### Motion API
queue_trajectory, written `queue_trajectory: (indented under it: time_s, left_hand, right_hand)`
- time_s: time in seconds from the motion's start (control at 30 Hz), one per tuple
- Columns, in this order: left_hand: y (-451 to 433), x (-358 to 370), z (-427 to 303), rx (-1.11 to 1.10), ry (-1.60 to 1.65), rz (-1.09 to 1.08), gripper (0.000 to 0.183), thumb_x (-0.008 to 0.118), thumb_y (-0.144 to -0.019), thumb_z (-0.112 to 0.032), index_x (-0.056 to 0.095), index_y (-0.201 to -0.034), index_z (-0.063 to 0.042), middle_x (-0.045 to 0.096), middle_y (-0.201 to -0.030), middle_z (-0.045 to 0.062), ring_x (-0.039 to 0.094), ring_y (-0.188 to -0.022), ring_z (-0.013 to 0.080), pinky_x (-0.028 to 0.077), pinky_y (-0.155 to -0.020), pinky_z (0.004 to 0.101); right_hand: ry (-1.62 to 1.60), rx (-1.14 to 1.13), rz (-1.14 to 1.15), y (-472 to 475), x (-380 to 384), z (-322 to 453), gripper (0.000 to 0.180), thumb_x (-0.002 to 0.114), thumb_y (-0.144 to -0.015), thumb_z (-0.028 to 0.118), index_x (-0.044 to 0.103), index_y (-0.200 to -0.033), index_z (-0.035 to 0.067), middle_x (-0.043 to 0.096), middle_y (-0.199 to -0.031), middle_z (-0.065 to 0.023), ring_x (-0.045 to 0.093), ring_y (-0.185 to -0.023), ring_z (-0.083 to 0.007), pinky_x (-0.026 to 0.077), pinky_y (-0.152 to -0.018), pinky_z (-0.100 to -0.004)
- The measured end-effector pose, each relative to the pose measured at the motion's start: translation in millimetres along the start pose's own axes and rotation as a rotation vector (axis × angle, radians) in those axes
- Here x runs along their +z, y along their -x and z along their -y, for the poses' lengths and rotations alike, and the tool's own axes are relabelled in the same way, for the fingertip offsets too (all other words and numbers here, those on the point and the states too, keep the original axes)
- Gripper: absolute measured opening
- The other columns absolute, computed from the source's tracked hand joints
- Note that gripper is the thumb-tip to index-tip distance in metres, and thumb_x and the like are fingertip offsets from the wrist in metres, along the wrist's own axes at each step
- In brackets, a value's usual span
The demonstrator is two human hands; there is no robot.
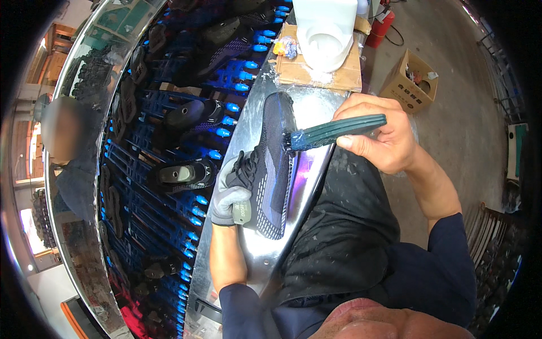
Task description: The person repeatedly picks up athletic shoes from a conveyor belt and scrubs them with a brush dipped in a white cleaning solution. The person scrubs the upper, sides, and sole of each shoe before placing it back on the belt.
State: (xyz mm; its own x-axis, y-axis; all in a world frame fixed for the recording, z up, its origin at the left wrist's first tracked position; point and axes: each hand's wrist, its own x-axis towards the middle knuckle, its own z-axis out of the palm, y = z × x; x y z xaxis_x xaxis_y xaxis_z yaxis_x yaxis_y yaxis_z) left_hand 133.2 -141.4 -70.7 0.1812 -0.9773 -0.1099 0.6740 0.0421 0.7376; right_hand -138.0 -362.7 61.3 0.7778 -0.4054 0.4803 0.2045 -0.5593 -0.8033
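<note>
My left hand [233, 190], in a grey glove, grips a dark knit shoe upper [275, 169] by its laced opening; the upper lies on its side over the metal ledge, with a tag bearing writing near the glove. Bare, my right hand [381, 131] holds a brush with a dark green handle [338, 129]. The brush's tip touches the lower edge of the upper near its middle; the bristles are mostly hidden. Beyond the upper, a white plastic container [326, 38] with a cut opening stands on a piece of cardboard [292, 76].
To the left, a conveyor [148, 220] with blue-tipped rods carries several shoe uppers and soles. A person [76, 161] is at its far side. A crumpled, stained wad [286, 46] lies by the container. On the floor are a cardboard box [408, 82] and a red fire extinguisher [381, 27].
</note>
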Motion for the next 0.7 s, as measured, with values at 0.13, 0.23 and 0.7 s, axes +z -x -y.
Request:
queue_trajectory:
  time_s: [0.13,0.23,0.7]
  left_hand:
    - [-1,-1,1,-0.036,-0.001,-0.001,0.087,0.074,-0.067,-0.002,0.048,-0.149,0.009,0.058,-0.146,0.027,0.059,-0.135,0.0367,0.041,-0.122,0.0484]
    - [-4,-3,-4,-0.083,0.009,0.051,0.087,0.069,-0.066,0.003,0.048,-0.15,0.008,0.055,-0.149,0.027,0.053,-0.141,0.0372,0.036,-0.125,0.0495]
    - [-14,17,-10,-0.067,-0.108,0.015,0.086,0.075,-0.073,-0.017,0.046,-0.148,0.013,0.061,-0.14,0.031,0.067,-0.123,0.0426,0.053,-0.111,0.0528]
  right_hand:
    - [0.075,-0.039,0.01,5,5,8,0.02,0.076,-0.085,0.001,0.07,-0.104,-0.005,0.072,-0.095,-0.0153,0.071,-0.081,-0.0262,0.056,-0.072,-0.0352]
    - [0.125,-0.081,0.005,9,13,10,0.024,0.077,-0.084,0.001,0.071,-0.106,-0.004,0.071,-0.095,-0.0145,0.071,-0.077,-0.0263,0.056,-0.067,-0.0351]
    - [0.43,-0.255,-0.041,28,53,24,0.036,0.076,-0.066,0.003,0.072,-0.101,-0.005,0.069,-0.093,-0.0133,0.07,-0.072,-0.026,0.055,-0.055,-0.0327]
